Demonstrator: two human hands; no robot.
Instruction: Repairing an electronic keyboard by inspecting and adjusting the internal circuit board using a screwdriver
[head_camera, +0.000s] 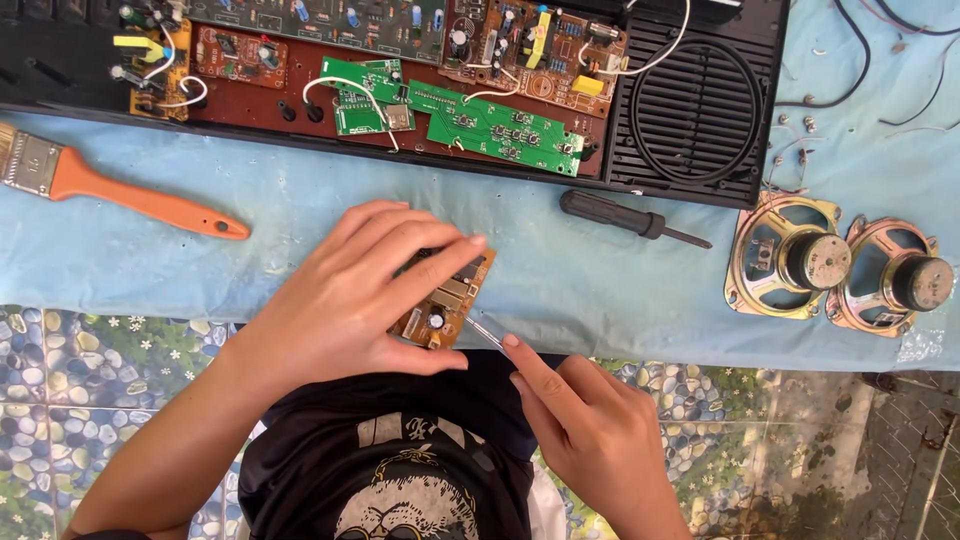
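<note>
Left hand (350, 300) grips small brown circuit board (445, 305) at near edge of blue table cover (300, 230). Right hand (585, 425) pinches thin metal tool (485, 331), tip touching board's edge. Black screwdriver (630, 217), orange-handled brush (110, 190), two speakers (835, 265) lie nearby.

The left hand (350, 300) grips a small brown circuit board (445, 300), fingers spread over its top. The right hand (585, 425), just beside the board's lower right corner, holds a thin metal tool (484, 330), perhaps tweezers, its tip touching the board. Beyond the board lies a black screwdriver (630, 217); farther still, an opened black case (690, 110) with green boards (495, 125). Left of the board rests an orange-handled brush (130, 195); right of it, two speakers (835, 265).
</note>
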